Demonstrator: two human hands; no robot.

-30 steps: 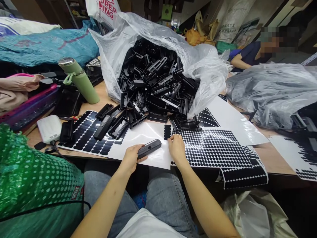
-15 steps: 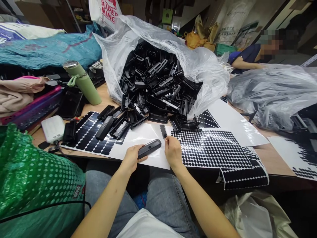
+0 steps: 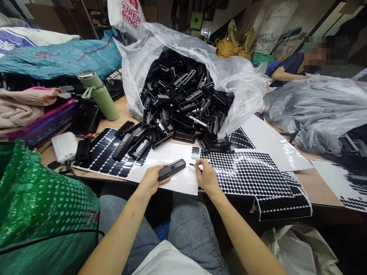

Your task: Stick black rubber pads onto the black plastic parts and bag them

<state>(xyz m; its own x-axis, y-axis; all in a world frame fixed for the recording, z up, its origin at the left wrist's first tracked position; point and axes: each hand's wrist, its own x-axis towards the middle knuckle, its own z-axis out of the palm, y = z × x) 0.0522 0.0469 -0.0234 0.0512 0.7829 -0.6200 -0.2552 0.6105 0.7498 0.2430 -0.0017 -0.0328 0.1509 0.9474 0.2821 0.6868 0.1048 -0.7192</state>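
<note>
My left hand (image 3: 151, 179) is wrapped round one end of a black elongated casing (image 3: 172, 169), which it holds above a white backing sheet (image 3: 174, 186). Pinched between the fingertips of my right hand (image 3: 207, 176) is a small dark piece (image 3: 192, 164), just right of the casing and apart from it. A sheet of black round stickers (image 3: 246, 172) lies to the right of that hand. On the left is a sheet of black oblong stickers (image 3: 107, 154). Many black plastic parts (image 3: 183, 95) spill from a clear plastic bag (image 3: 133, 72) towards the sheets.
A green bottle (image 3: 100, 97) and a white device (image 3: 64, 147) stand on the left of the table. A green bag (image 3: 48, 198) is at the lower left. Another clear bag (image 3: 312, 107) lies at the right, with a person (image 3: 289, 72) behind it.
My right hand has lifted off the sheet's small dark stickers with a small piece in its fingertips and has moved slightly right. The casing in my left hand has shifted slightly left.
</note>
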